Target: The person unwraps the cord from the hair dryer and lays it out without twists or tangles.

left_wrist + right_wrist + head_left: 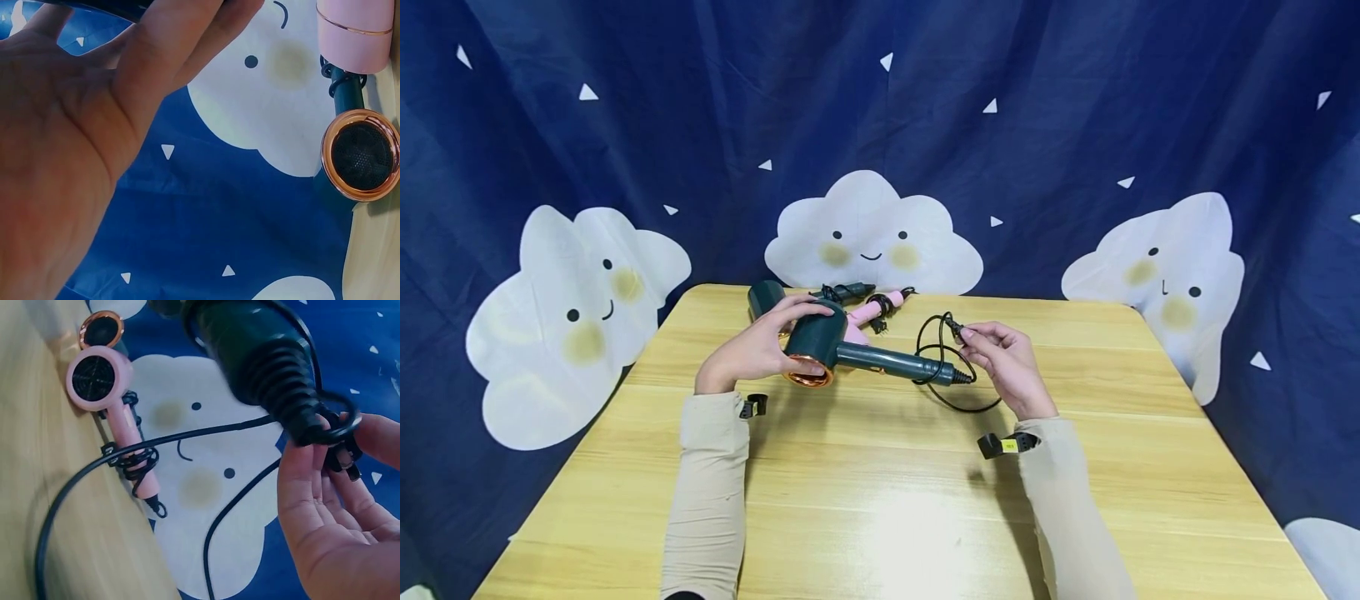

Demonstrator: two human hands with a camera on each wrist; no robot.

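Observation:
My left hand (767, 342) grips the head of a dark green hair dryer (880, 359) with a copper rim, holding it above the table. The dryer's handle points right. Its black cord (940, 379) hangs in loose loops around the handle's end. My right hand (1011, 367) pinches the plug end of that cord between thumb and fingers, just right of the handle; in the right wrist view the plug (342, 453) with its prongs shows among the fingers. In the left wrist view, the held dryer shows only as a dark edge above the left hand (81, 125).
Behind the held dryer, a pink hair dryer (125, 425) lies on the wooden table (865, 500) with its cord wound round its handle. A second green dryer (765, 297) lies at the table's back edge. A blue curtain (1037, 100) with printed clouds hangs beyond.

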